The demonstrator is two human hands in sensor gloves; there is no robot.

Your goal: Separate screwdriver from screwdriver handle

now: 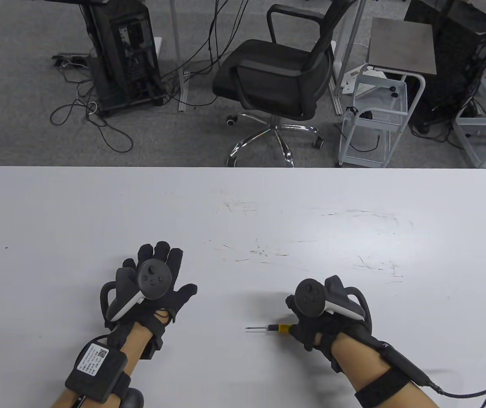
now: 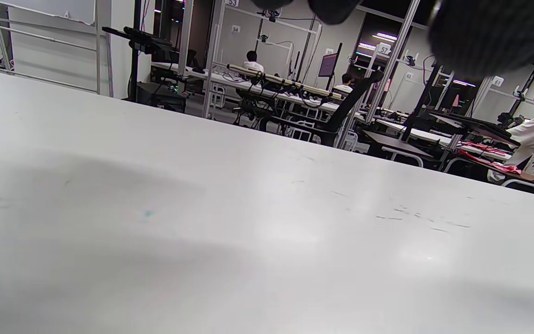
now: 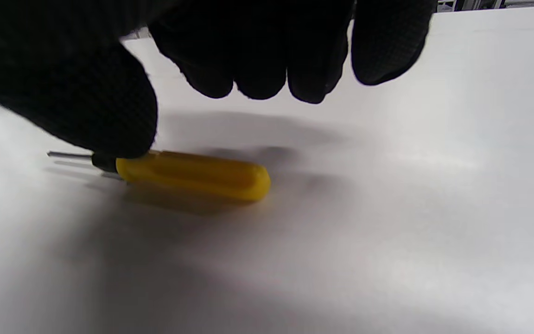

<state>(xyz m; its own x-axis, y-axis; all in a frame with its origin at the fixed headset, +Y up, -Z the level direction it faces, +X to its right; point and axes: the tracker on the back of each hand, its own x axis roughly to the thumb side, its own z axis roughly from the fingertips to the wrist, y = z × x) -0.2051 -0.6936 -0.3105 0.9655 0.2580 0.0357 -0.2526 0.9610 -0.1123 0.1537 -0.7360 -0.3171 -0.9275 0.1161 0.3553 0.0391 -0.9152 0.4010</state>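
Note:
A small screwdriver lies on the white table, its yellow handle partly under my right hand and its metal shaft pointing left. In the right wrist view the handle rests flat on the table, the shaft sticking out left. My right hand hovers over it: the thumb is at the black collar, the other fingertips hang above the handle and are not closed around it. My left hand lies flat on the table, fingers spread, holding nothing; its fingertips show at the top edge.
The table's far edge runs across the middle of the table view. Beyond it stand an office chair, a computer tower with cables, and a white cart. The tabletop has faint scratch marks.

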